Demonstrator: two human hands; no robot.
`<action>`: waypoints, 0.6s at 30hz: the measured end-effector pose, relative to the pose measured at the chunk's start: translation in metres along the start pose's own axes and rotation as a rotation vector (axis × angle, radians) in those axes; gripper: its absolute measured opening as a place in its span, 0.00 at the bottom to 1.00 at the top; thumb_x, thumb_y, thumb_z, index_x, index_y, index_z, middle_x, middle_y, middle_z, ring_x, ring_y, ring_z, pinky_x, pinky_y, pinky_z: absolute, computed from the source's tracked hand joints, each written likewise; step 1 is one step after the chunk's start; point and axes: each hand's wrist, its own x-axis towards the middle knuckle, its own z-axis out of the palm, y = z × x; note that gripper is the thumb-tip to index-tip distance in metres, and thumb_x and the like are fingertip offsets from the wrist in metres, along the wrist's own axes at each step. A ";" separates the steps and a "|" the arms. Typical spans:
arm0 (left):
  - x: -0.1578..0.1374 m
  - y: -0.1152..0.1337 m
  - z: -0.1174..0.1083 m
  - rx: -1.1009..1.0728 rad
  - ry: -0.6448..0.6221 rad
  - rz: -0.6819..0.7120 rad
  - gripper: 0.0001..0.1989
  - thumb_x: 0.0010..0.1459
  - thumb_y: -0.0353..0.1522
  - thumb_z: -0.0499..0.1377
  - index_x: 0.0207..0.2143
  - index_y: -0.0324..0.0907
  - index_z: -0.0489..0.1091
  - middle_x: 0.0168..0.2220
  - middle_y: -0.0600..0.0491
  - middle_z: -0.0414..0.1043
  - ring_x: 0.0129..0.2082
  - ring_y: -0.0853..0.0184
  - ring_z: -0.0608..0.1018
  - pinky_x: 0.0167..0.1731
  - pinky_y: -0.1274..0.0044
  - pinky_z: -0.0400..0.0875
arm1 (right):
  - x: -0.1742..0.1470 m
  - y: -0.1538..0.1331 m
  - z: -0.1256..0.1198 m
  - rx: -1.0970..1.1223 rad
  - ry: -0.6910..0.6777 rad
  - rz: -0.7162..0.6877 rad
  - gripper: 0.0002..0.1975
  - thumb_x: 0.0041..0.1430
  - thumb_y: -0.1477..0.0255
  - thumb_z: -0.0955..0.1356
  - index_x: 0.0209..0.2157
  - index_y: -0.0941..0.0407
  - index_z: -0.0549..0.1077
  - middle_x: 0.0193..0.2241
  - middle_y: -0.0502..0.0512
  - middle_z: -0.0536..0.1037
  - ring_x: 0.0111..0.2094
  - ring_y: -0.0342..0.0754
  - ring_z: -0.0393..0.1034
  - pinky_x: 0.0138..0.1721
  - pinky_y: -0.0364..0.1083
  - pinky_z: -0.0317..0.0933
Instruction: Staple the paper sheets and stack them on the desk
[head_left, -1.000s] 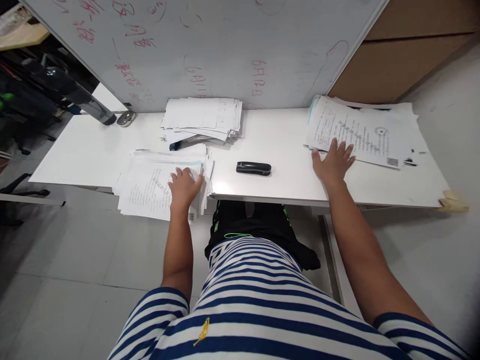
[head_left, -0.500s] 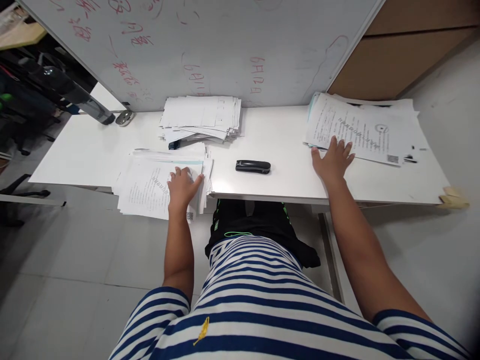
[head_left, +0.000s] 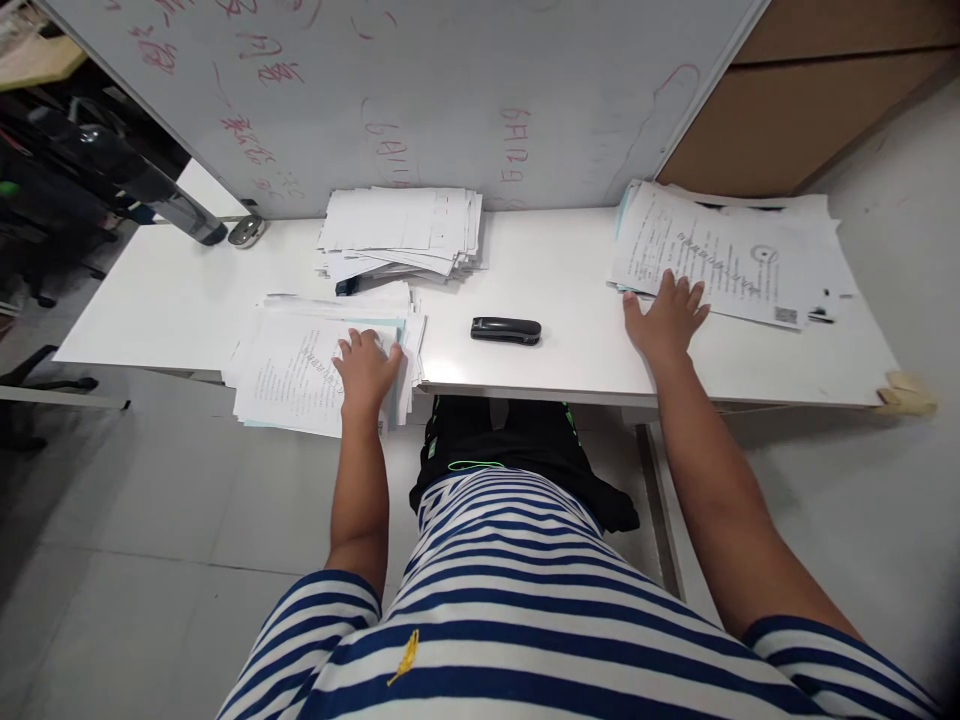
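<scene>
My left hand (head_left: 365, 371) lies with spread fingers on the top sheet of a left stack of papers (head_left: 289, 375), which overhangs the front edge of the white table (head_left: 577, 350). A strip of light blue sheet shows beneath that top page. On the right, my right hand (head_left: 670, 318) rests with fingers apart at the near edge of another stack of papers (head_left: 720, 250), whose top page carries print, a round stamp and a square code. Between my hands lies a black stapler (head_left: 506, 331), touched by neither.
A third stack of papers (head_left: 397, 225) stands at the back, against a whiteboard (head_left: 450, 100) with red writing. A computer mouse (head_left: 246, 231) and a dark bottle (head_left: 135, 170) are at the back left. Brown cardboard (head_left: 787, 120) stands behind the right stack.
My left hand has shifted the top page slightly to the left, and more of the light blue sheet shows. My right hand has stayed in place.
</scene>
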 end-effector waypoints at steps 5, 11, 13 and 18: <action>0.013 0.000 -0.003 0.024 -0.039 0.032 0.32 0.65 0.47 0.51 0.68 0.45 0.58 0.75 0.37 0.46 0.74 0.34 0.46 0.64 0.37 0.50 | 0.005 0.005 0.006 0.011 0.028 0.005 0.42 0.68 0.48 0.55 0.74 0.59 0.47 0.73 0.74 0.49 0.74 0.70 0.37 0.66 0.76 0.40; 0.032 -0.006 -0.007 0.100 -0.065 0.279 0.27 0.66 0.41 0.51 0.67 0.52 0.63 0.75 0.47 0.50 0.76 0.44 0.43 0.69 0.43 0.42 | 0.004 0.003 0.006 0.023 0.038 0.007 0.42 0.68 0.49 0.56 0.73 0.60 0.47 0.73 0.74 0.49 0.74 0.70 0.36 0.67 0.75 0.38; 0.036 -0.009 -0.007 0.111 -0.059 0.319 0.27 0.65 0.42 0.52 0.66 0.52 0.66 0.74 0.47 0.52 0.76 0.44 0.44 0.69 0.44 0.43 | 0.004 0.002 0.006 0.022 0.037 0.011 0.42 0.68 0.49 0.56 0.73 0.61 0.47 0.73 0.74 0.49 0.74 0.70 0.35 0.67 0.75 0.38; 0.044 -0.015 -0.009 0.099 -0.061 0.364 0.24 0.67 0.41 0.50 0.63 0.54 0.69 0.73 0.51 0.55 0.76 0.48 0.46 0.71 0.50 0.47 | 0.003 0.001 0.005 0.032 0.038 0.013 0.42 0.68 0.49 0.57 0.74 0.60 0.47 0.73 0.74 0.49 0.74 0.69 0.36 0.67 0.75 0.38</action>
